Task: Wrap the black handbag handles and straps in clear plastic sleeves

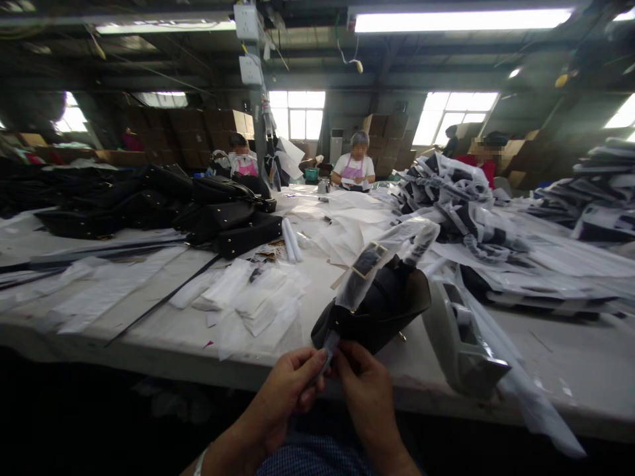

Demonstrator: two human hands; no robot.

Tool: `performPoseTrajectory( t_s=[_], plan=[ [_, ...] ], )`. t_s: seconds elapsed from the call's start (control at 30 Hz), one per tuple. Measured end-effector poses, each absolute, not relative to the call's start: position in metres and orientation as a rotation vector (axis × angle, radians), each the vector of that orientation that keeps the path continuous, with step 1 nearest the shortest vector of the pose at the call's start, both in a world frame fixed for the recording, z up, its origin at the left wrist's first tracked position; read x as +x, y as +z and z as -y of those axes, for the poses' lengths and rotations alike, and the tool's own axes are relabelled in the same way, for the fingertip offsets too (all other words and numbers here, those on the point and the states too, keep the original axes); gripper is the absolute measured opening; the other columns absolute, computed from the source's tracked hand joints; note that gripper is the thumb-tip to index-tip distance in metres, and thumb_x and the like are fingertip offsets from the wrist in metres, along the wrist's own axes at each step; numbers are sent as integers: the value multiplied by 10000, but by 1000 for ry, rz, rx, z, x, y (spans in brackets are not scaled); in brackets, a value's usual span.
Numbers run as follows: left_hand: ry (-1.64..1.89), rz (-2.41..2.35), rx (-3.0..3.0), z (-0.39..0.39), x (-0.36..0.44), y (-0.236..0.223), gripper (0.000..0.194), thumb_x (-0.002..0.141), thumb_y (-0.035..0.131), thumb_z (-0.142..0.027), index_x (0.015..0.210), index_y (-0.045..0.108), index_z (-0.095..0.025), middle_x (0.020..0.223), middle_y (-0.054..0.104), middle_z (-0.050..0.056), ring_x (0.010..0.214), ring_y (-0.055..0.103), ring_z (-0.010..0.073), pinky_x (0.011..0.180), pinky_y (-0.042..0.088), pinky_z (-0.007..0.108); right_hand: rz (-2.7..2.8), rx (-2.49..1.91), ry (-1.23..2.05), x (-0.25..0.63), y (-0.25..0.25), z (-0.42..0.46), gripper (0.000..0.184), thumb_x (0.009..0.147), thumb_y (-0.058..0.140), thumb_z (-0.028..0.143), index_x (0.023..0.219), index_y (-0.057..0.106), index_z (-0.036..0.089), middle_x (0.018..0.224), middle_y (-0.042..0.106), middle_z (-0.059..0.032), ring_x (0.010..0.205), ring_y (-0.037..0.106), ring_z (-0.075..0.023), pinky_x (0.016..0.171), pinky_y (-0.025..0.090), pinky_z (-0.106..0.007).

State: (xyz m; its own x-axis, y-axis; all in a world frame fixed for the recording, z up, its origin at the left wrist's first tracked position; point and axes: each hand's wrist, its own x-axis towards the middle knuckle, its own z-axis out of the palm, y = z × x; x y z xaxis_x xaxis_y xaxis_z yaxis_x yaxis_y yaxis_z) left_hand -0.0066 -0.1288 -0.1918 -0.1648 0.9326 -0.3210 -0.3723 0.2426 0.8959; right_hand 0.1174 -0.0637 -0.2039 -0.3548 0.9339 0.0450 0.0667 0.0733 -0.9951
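A black handbag lies tilted at the table's front edge, its handle wrapped in clear and white film. Below the bag's near left corner, my left hand is closed on a narrow grey strap, with the thumb pressed on top. My right hand is beside it, touching or nearly touching the left fingertips. Its thumb and fingers are pinched together, and whatever lies between them is hidden. Where the strap runs below the hands cannot be seen.
A tape dispenser stands right of the bag. White paper sheets lie to the left, with black bags piled behind. Wrapped bags are heaped at the right. A person sits across the table.
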Motion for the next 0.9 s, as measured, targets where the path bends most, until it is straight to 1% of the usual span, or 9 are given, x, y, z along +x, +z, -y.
performPoseTrajectory(
  t_s=[0.23,0.33,0.43,0.53,0.63,0.7,0.77,0.83,0.9],
  plan=[
    [1311,-1235,611,130,-9,-191,432,816,663,-566,768,597,-142,583,499,-52,393,244,4,404,116,176,1745,-1026,1189,106,-205,63,249,886,551,336,824,732,177,660,692,-26,635,624,-191,605,457,-255],
    [1311,-1204,616,130,-10,-193,434,813,668,-565,765,597,-139,583,495,-54,394,237,5,401,120,178,1758,-1006,1235,105,-205,60,252,880,550,321,906,761,186,762,751,-50,666,664,-201,646,495,-269],
    [1295,-1179,628,131,-7,-192,437,801,681,-563,735,575,-145,581,506,-48,395,254,10,399,127,181,1696,-1012,1339,104,-204,57,246,819,598,276,971,772,192,897,789,-81,750,721,-233,675,546,-288],
    [1304,-1201,630,132,-4,-191,456,783,689,-582,705,554,-154,555,499,-52,388,269,16,394,131,186,1717,-1019,1382,102,-200,53,252,765,619,212,955,782,184,930,793,-96,811,741,-258,669,571,-300],
    [1336,-1208,618,132,-4,-193,479,770,689,-602,677,537,-158,547,486,-55,387,260,15,397,124,192,1824,-976,1307,104,-197,51,251,790,600,202,955,787,190,926,788,-83,837,732,-249,732,564,-308],
    [1357,-1203,611,133,-5,-194,466,778,684,-596,711,559,-152,575,507,-46,396,268,15,406,121,193,1898,-952,1279,110,-198,52,258,835,578,250,978,784,188,808,772,-65,734,717,-233,675,549,-300],
    [1377,-1205,614,135,-6,-195,447,792,677,-584,767,589,-147,597,523,-42,403,278,16,413,124,194,1928,-965,1341,118,-203,54,308,879,563,353,1022,770,173,599,697,-30,543,655,-211,543,504,-290],
    [1391,-1220,622,136,-6,-196,441,806,665,-580,796,604,-143,603,527,-42,405,288,18,417,130,196,1856,-1007,1490,126,-210,57,427,884,577,492,1078,746,152,440,579,14,418,571,-190,467,447,-282],
    [1405,-1231,631,136,-5,-196,441,814,656,-579,795,606,-141,611,533,-38,409,297,20,420,132,199,1671,-1027,1671,131,-216,62,564,840,622,600,1137,716,130,389,496,49,384,512,-163,461,424,-267]
  ],
)
